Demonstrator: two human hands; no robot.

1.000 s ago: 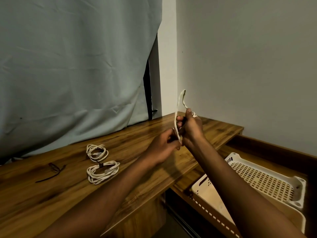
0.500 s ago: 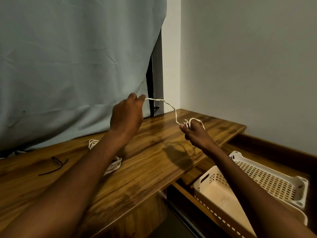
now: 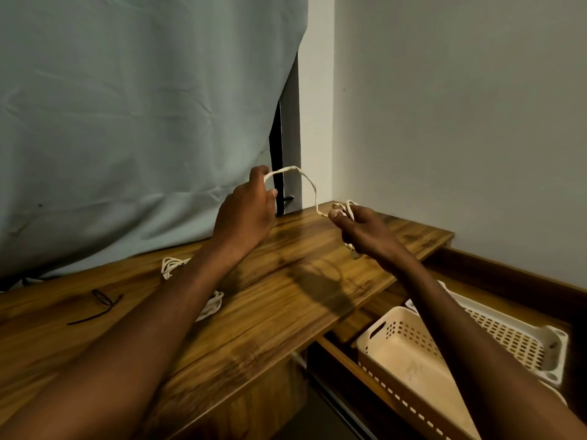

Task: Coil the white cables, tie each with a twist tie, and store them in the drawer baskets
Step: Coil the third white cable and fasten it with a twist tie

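Two coiled cables (image 3: 209, 304) lie on the wooden surface (image 3: 286, 293) near a dark twist tie (image 3: 98, 304), while the left hand (image 3: 247, 208) and right hand (image 3: 365, 230) each pinch a third cable (image 3: 305, 181) (barely coiled, by my reading), and both drawer baskets (image 3: 397, 354) hold no cables.

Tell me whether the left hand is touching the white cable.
Touching. In the head view the left hand pinches one end of the white cable, which arcs over to the right hand.
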